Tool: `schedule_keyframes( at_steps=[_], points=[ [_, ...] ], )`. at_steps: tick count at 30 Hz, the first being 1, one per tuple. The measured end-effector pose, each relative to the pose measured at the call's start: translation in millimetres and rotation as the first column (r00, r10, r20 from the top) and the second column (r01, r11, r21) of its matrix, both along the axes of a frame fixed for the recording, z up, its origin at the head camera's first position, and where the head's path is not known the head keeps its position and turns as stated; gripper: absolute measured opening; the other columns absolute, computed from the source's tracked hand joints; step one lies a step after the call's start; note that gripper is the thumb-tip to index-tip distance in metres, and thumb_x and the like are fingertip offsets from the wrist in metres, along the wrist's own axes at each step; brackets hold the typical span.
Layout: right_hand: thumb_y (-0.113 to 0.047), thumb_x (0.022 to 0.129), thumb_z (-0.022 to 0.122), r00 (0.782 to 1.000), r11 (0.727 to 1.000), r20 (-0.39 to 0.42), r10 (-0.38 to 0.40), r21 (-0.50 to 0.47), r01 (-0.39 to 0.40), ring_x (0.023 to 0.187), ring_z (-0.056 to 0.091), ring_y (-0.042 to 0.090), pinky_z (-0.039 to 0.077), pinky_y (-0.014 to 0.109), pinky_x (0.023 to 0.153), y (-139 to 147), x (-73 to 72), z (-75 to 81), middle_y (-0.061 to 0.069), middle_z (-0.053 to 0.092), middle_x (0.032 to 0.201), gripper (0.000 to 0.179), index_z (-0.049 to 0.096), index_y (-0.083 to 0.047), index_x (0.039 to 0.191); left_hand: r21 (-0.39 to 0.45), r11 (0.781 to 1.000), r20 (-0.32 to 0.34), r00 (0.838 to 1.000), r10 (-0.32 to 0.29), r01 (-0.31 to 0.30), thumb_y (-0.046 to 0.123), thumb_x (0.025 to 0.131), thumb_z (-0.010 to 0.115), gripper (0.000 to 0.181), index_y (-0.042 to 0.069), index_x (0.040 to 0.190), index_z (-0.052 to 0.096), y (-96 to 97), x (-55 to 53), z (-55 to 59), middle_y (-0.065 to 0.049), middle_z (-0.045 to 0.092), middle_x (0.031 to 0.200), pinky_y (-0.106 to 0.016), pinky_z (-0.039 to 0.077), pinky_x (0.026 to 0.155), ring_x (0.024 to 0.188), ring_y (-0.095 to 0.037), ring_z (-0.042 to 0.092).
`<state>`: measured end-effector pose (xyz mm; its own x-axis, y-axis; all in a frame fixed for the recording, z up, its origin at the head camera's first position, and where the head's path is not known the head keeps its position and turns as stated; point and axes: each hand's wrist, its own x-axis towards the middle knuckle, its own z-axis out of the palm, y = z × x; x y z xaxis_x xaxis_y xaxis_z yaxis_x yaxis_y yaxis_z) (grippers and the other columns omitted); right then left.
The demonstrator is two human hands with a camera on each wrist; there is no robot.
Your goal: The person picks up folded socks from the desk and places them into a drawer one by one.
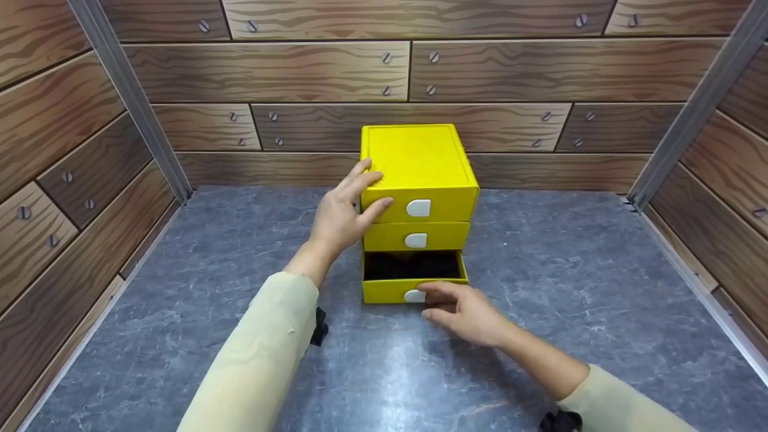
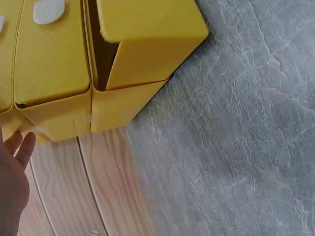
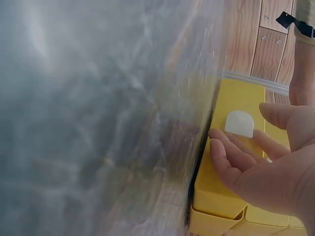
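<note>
A small yellow cabinet (image 1: 420,157) of three stacked drawers stands upright, each front bearing a white tab handle. Its bottom drawer (image 1: 384,291) is pulled partway out, dark inside; I cannot tell what lies there. My left hand (image 1: 343,211) rests against the cabinet's upper left edge, fingers extended onto the top and thumb on the front. In the left wrist view, only part of that hand (image 2: 14,169) shows. My right hand (image 1: 471,312) is at the bottom drawer's white handle (image 3: 239,124), fingertips beside it and thumb apart, with relaxed fingers.
The cabinet stands on a grey marbled tabletop (image 1: 240,360). Wood-patterned panels (image 1: 336,69) enclose the back and both sides, with metal posts (image 1: 129,90) at the corners. Black straps (image 1: 320,327) sit at both wrists.
</note>
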<state>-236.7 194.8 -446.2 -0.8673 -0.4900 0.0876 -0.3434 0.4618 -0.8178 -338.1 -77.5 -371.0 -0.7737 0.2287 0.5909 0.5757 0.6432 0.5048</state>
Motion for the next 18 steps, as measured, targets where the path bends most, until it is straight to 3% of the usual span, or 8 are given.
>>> schedule_keyframes(
  at_steps=[18],
  points=[
    [-0.015, 0.102, 0.072, 0.995, 0.995, 0.029, -0.091, 0.051, 0.089, 0.126, 0.066, 0.039, 0.057, 0.046, 0.1, -8.8, -28.3, 0.8, 0.019, 0.063, 0.146, 0.051, 0.059, -0.006, 0.151, 0.009, 1.0, 0.013, 1.0, 0.005, -0.005, 0.049, 0.102, 0.07, 0.056, 0.021, 0.149, 0.063, 0.3, 0.3, 0.2, 0.005, 0.04, 0.168, -0.041, 0.044, 0.117, 0.143, -0.023, 0.054]
  ],
)
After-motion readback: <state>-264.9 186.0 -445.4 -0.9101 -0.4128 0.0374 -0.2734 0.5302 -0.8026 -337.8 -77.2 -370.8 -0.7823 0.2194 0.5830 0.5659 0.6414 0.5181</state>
